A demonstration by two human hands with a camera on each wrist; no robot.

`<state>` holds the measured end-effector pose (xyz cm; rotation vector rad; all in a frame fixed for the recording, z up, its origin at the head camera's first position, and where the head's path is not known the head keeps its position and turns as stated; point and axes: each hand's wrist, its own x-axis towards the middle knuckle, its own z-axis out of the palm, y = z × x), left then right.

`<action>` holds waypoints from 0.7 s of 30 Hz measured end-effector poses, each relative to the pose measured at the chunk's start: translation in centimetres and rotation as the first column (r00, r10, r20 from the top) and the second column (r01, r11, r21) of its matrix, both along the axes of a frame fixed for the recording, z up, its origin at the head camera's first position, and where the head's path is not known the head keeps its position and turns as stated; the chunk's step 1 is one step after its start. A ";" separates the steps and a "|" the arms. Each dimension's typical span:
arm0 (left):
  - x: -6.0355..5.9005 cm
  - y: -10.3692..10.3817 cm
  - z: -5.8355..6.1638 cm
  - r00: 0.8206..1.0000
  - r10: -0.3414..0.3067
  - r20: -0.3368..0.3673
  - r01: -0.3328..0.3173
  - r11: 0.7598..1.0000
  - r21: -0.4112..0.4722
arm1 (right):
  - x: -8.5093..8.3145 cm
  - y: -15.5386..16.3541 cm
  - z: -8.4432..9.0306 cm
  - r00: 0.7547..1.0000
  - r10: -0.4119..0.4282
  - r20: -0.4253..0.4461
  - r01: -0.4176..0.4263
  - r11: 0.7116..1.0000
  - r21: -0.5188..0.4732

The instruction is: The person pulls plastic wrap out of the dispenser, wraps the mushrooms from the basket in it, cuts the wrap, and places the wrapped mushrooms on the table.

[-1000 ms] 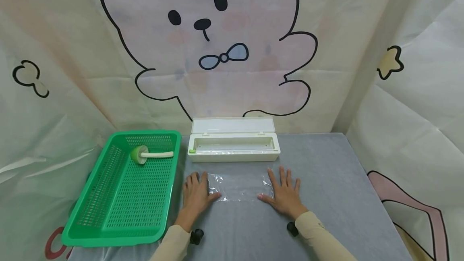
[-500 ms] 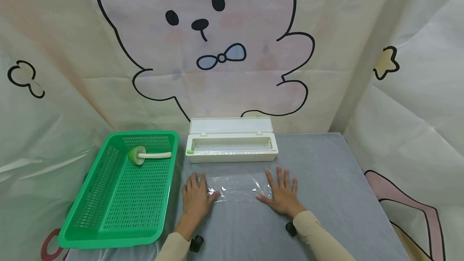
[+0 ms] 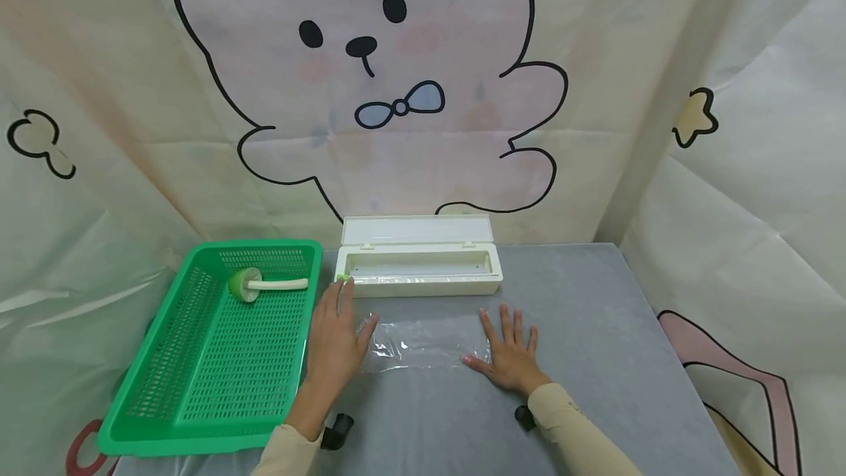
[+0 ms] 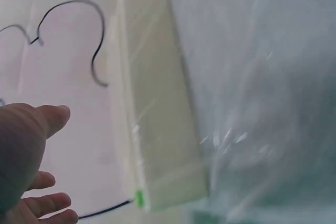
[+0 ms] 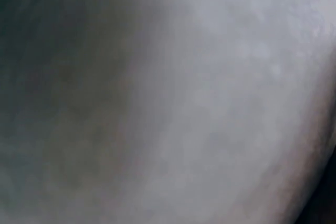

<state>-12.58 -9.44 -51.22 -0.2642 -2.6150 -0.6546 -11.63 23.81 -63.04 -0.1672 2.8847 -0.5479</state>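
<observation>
A sheet of clear plastic wrap (image 3: 423, 347) lies flat on the grey table (image 3: 595, 329), just in front of an open white dispenser box (image 3: 418, 267) (image 4: 157, 124). My right hand (image 3: 507, 352) lies flat with fingers spread on the wrap's right edge. My left hand (image 3: 335, 329) (image 4: 26, 161) is off the wrap's left edge, fingers straight, its tips close to the box's green left end (image 3: 345, 278). It holds nothing. The right wrist view is only a grey blur.
A green mesh basket (image 3: 218, 344) stands at the left with a green-and-white roller (image 3: 258, 284) inside. Cartoon-printed curtains (image 3: 396, 94) close in the back and right. Bare grey table stretches to the right of the box.
My left hand has left the wrap's left edge and moved forward toward the box's left end. The right hand has stayed pressed on the wrap.
</observation>
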 end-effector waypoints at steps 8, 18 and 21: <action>-2.7 -5.4 2.2 0.997 0.079 -0.026 -0.071 0.973 0.221 | 0.1 -0.1 0.3 1.000 -0.002 -0.004 0.002 1.000 0.006; -5.8 -13.8 1.8 0.962 0.165 0.216 -0.222 0.937 0.271 | 0.1 -0.1 -0.1 1.000 0.002 -0.021 -0.002 1.000 0.004; -6.6 -15.6 0.9 0.941 0.165 0.295 -0.242 0.938 0.248 | -0.1 0.0 -0.5 1.000 -0.001 -0.003 0.001 0.999 0.044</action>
